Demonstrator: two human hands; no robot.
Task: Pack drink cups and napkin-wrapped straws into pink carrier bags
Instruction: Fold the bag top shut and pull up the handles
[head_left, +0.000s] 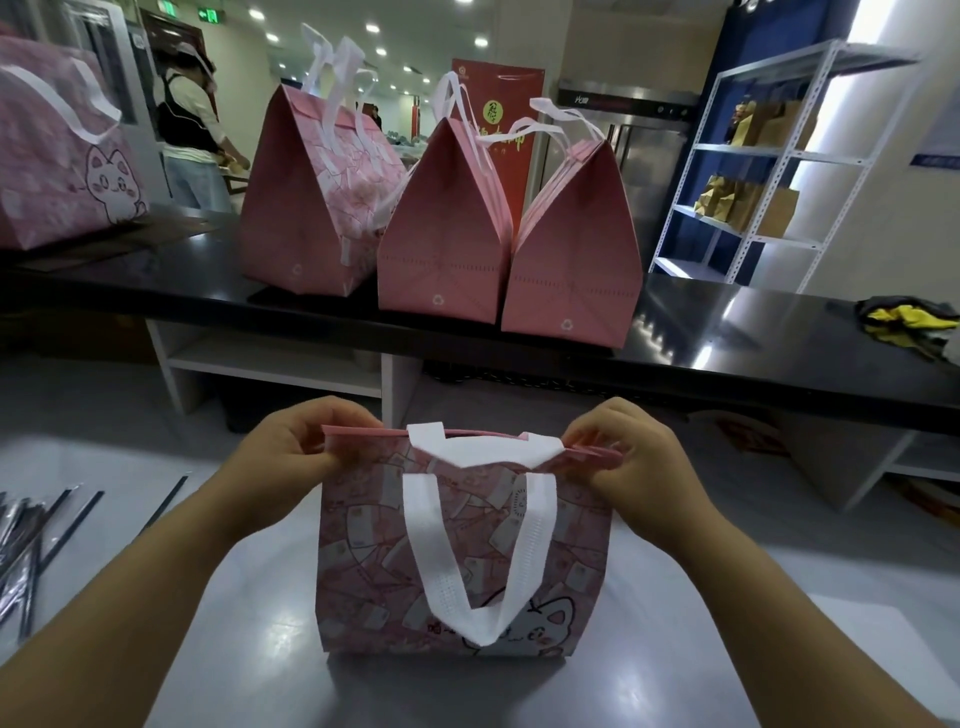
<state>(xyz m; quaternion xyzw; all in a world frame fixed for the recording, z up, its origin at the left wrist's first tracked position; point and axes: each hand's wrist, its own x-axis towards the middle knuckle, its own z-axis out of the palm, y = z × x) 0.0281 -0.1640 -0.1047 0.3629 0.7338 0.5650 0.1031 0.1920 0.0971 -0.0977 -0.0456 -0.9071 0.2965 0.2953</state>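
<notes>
Pink carrier bag (363, 561) upright on table (260, 634); I see left hand (291, 449) pinching its rim's left end, right hand (626, 449) pinching right end.

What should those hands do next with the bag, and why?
Probably gather the white handles upright. The left hand and right hand pinch the rim ends of the pink bag; its mouth looks flat, one handle droops down the front, while the three bags on the counter stand closed, handles up.

Pink cat-print carrier bag (363, 561) upright on the table (249, 649), top edges pressed together, white handle (421, 545) drooping down its front; three closed pink bags (441, 234) on the counter (727, 322) behind.
</notes>
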